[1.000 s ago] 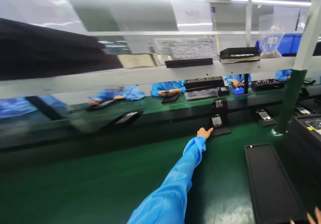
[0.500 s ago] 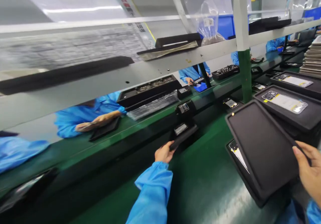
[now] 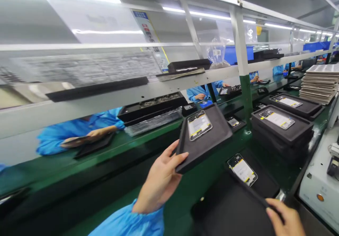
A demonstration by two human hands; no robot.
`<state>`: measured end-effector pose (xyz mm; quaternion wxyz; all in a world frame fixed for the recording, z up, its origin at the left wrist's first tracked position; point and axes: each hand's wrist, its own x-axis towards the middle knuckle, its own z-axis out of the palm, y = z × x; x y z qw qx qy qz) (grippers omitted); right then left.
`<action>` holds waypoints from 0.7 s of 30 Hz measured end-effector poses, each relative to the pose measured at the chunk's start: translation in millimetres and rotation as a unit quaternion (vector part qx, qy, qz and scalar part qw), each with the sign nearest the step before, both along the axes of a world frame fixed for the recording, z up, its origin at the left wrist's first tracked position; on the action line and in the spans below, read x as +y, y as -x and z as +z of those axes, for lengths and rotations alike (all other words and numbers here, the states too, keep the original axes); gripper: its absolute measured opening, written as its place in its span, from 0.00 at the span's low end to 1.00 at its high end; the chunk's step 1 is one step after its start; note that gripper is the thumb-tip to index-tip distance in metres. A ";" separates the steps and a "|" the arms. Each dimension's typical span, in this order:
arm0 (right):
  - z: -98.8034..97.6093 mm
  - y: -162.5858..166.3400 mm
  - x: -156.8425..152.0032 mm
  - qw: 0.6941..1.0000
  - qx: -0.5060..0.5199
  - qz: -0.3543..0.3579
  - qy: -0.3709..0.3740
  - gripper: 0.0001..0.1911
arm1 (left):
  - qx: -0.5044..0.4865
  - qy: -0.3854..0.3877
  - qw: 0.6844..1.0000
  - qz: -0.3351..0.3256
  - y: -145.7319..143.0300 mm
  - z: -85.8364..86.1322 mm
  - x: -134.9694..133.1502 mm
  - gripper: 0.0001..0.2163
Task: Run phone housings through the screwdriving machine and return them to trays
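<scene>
My left hand [image 3: 164, 170] pinches the near corner of a black tray [image 3: 212, 133], which it holds up, tilted, over the green bench. On that tray lies a phone body [image 3: 199, 125] with a white label and yellow strips. At the lower right, my right hand [image 3: 286, 216] grips the edge of a second black tray [image 3: 233, 207], whose visible surface is bare. Beyond it, partly covered by it, another black tray [image 3: 265, 179] rests on the bench with a phone body [image 3: 242, 169] on it.
Stacked black trays [image 3: 283, 137] with a phone body on top stand at the right, near a green-and-white post [image 3: 245, 88]. Behind them is a pile of pale sheets [image 3: 319, 84]. A white machine [image 3: 317, 190] borders the right. Co-workers in blue sleeves [image 3: 79, 130] sit across the bench.
My left hand has lifted its tray with the phone body off the bench, nearer to me. My right hand's bare tray has moved down and left, exposing more of the tray beneath. The view has shifted.
</scene>
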<state>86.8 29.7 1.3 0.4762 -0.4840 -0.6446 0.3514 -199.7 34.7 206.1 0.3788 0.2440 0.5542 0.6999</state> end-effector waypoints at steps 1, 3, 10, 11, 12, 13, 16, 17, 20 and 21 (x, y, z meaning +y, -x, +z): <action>-6.4 26.3 -2.2 1.000 0.000 -0.019 -0.025 0.18 | -0.003 -0.022 1.000 -0.012 -19.0 4.4 4.3 0.25; -15.1 72.3 -6.6 0.997 -0.007 -0.031 -0.075 0.21 | -0.013 -0.062 0.997 -0.037 -56.4 8.2 20.2 0.25; -19.2 99.7 -20.2 0.960 -0.130 -0.152 -0.196 0.20 | -0.023 -0.093 0.989 -0.112 -182.3 4.1 110.0 0.25; -15.5 84.1 -21.1 0.954 -0.132 -0.168 -0.208 0.18 | -0.023 -0.093 0.988 -0.117 -197.7 1.7 121.5 0.25; -10.5 63.7 -21.1 0.950 -0.136 -0.176 -0.218 0.17 | -0.025 -0.087 0.989 -0.120 -211.6 -1.2 131.7 0.25; -4.6 38.9 -19.8 0.946 -0.147 -0.181 -0.225 0.15 | -0.026 -0.078 0.989 -0.119 -223.8 -4.4 140.4 0.26; 15.3 -53.3 -3.2 0.909 -0.222 -0.257 -0.243 0.11 | -0.020 -0.046 0.990 -0.131 -247.0 -11.9 157.3 0.27; 21.8 -86.2 6.3 0.886 -0.257 -0.297 -0.246 0.11 | -0.011 -0.037 0.989 -0.142 -249.6 -12.5 160.3 0.28; 40.9 -173.4 36.1 0.816 -0.373 -0.363 -0.250 0.16 | 0.059 -0.002 0.976 -0.210 -239.5 -7.9 162.8 0.31; 47.2 -193.8 43.6 0.803 -0.411 -0.362 -0.234 0.18 | 0.103 0.012 0.967 -0.234 -229.7 -5.9 160.8 0.30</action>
